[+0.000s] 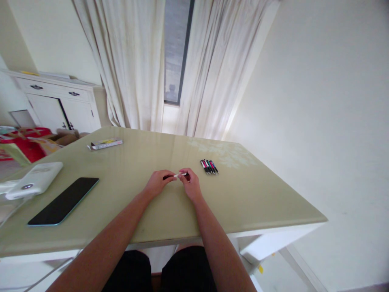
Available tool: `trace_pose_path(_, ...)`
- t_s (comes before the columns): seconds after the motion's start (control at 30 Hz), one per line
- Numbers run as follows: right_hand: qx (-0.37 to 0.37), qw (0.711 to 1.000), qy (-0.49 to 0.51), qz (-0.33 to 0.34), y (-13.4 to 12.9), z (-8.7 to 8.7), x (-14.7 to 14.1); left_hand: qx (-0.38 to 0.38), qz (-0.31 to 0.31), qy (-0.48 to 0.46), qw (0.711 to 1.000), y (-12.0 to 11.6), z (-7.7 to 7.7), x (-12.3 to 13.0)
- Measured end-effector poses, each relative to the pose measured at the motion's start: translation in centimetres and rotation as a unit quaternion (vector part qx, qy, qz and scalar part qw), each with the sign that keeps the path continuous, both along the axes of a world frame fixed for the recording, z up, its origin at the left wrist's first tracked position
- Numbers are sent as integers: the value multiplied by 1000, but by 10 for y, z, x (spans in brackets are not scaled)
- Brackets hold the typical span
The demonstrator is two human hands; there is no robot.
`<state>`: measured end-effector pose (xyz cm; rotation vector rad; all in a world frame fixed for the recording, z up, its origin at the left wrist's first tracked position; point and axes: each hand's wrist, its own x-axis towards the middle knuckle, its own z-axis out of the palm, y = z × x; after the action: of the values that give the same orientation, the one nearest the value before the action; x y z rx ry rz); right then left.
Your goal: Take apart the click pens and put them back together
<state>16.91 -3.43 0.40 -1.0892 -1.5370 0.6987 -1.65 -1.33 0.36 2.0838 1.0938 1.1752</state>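
Observation:
A slim white pen with dark ends [178, 175] lies crosswise between my two hands, just above the table. My left hand [157, 182] pinches its left end between thumb and fingers. At the other end, my right hand [191, 184] is closed around it with thumb and fingertips. My fingers cover much of the pen, so its ends show only in part. To the right of my right hand, several pens [209, 166] with black, pink, green and white parts lie side by side in a row.
A clear pen box [106, 144] with something yellow inside lies toward the table's [243, 194] back left. Nearer on the left are a dark-screened tablet or phone [65, 201] and a white device [38, 180] with a cable. Curtains [136, 65] hang behind the table.

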Motion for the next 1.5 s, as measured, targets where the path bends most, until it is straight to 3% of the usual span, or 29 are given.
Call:
trace_pose_path(0.17, -21, 998, 42, 46, 2, -2, -1, 20, -1, 15, 1000, -4, 4, 2)
trace_pose_path(0.37, -29, 996, 52, 71, 2, -4, -2, -16, -41, 29, 999, -7, 4, 5)
trace_pose_path(0.63, -21, 999, 13, 43, -2, -2, -3, 24, -22, 96, 995, -11, 5, 9)
trace_pose_path(0.77, -7, 1000, 11, -3, -2, -2, -3, 39, 1, 135, 990, -11, 5, 10)
trace_pose_path(1.1, -1, 999, 24, -31, -3, -1, -5, 10, 31, 236, 971, -13, 1, 11)
trace_pose_path(1.5, 11, 999, 13, -43, -4, 1, -5, 4, 40, 234, 971, -19, 7, 13)
